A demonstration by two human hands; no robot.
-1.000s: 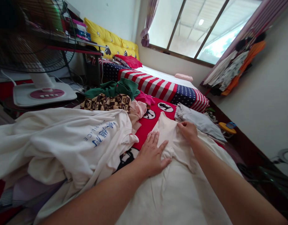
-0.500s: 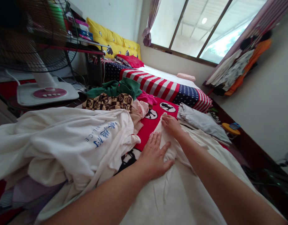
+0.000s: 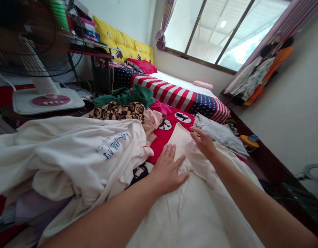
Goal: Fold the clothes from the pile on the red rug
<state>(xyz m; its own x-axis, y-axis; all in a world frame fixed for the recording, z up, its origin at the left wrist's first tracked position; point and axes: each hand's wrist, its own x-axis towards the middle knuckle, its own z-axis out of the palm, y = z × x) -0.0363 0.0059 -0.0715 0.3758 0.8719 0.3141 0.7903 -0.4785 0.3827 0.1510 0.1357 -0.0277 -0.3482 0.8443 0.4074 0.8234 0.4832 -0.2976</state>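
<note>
A cream-white garment (image 3: 197, 210) lies spread on a red cloth (image 3: 159, 139) with black-and-white oval prints. My left hand (image 3: 168, 170) rests flat on it, fingers stretched and spread. Up and to the right, my right hand (image 3: 203, 140) is over the garment's far right side, fingers apart and nothing gripped. Between the hands, the narrow far end of the garment, perhaps a sleeve, lies fairly flat with some wrinkles by the left palm. A white printed garment (image 3: 78, 155) with blue lettering lies heaped left of my left hand.
Beyond it are a brown checked cloth (image 3: 117, 112), a green garment (image 3: 128, 95) and a pink one (image 3: 153, 118). A folded grey garment (image 3: 221, 132) lies at far right. A fan (image 3: 49, 98) stands on the left. Behind is a bed with a striped, starred cover (image 3: 169, 93).
My right hand has let go of the garment's far end and moved right. That end now lies flatter. The left hand stays pressed on the cloth.
</note>
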